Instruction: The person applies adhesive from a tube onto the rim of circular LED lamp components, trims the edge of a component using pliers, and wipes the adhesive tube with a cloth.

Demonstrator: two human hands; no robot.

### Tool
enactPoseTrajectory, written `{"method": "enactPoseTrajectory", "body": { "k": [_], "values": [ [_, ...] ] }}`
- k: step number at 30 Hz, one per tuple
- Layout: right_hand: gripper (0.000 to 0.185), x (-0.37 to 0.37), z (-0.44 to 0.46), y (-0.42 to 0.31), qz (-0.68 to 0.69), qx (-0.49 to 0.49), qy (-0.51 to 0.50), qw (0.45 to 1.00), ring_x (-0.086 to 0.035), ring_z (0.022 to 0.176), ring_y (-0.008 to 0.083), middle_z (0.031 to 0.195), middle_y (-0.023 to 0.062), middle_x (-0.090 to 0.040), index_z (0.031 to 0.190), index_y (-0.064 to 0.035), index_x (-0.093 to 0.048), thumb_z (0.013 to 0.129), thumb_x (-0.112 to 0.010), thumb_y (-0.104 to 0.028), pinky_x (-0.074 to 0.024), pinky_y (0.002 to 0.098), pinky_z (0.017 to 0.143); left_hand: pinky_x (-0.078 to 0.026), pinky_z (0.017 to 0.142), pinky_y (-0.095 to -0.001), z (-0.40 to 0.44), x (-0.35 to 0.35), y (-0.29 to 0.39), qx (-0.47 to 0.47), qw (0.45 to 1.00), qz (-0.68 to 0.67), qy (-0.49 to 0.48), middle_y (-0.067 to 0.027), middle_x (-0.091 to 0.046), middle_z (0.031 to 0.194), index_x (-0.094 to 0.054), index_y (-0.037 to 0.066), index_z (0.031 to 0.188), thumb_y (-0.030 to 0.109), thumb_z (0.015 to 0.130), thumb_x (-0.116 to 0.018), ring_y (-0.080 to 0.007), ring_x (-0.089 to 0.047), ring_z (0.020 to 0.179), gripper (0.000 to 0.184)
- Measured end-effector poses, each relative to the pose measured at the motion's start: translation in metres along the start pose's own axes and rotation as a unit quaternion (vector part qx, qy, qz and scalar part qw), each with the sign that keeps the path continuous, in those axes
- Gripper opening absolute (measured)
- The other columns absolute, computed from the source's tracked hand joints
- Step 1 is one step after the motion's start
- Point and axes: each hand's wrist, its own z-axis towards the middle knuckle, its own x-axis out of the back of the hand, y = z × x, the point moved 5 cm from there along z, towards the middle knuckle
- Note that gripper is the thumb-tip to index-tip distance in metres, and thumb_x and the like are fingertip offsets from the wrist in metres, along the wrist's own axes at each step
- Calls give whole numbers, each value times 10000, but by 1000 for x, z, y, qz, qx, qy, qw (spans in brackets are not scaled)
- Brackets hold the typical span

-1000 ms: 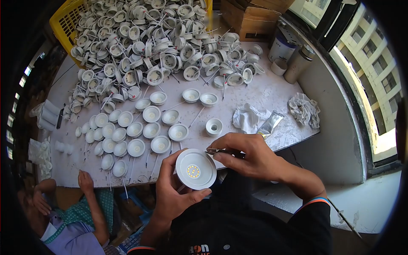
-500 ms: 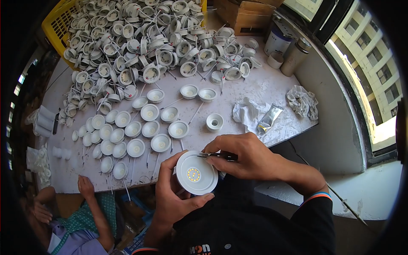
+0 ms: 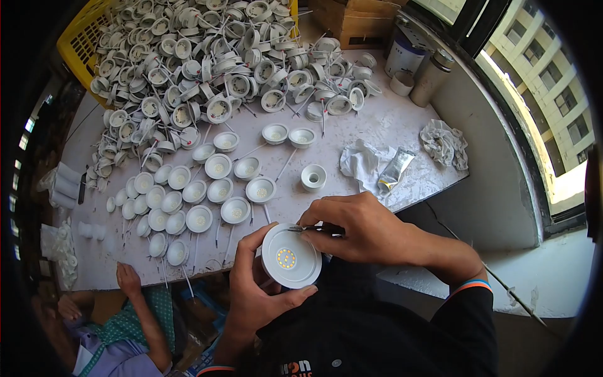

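Observation:
My left hand (image 3: 264, 286) is closed around a round white LED downlight (image 3: 306, 267), thumb and fingers on its rim. Its face, with a ring of yellow LED chips in the middle, is turned up towards me. My right hand (image 3: 352, 229) pinches dark tweezers (image 3: 334, 230), whose metal tip lies at the upper inner edge of the downlight's rim. Most of the tweezers' handle is hidden inside my fingers. Just beyond my hands, a white ring-shaped part (image 3: 313, 178) stands on the table.
Several finished-looking downlights (image 3: 220, 190) lie face up on the table (image 3: 295, 207). Behind them a large heap of white housings with wires (image 3: 207, 63) spills from a yellow crate (image 3: 75, 60). Crumpled tissue (image 3: 359, 162), a silver tube (image 3: 397, 169) and a flask (image 3: 433, 78) are right. A co-worker's hand (image 3: 129, 278) rests at the left edge.
The view has shifted slightly. Both hands keep their hold on the downlight and the tweezers, and the tweezers' tip stays near the upper rim.

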Motion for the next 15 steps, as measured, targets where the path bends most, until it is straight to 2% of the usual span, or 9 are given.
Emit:
{"method": "enactPoseTrajectory", "body": {
  "k": [15],
  "values": [
    [138, -2, 1, 3, -18, -11, -10, 1000, -594, 621, 225, 728, 103, -589, 859, -13, -578, 751, -612, -92, -480, 301, 536, -433, 869, -316, 2, 0, -2, 11, 1000, -2, -6, -151, -456, 1096, -298, -5, 1197, 35, 579, -763, -183, -498, 1016, 774]
  ]
}}
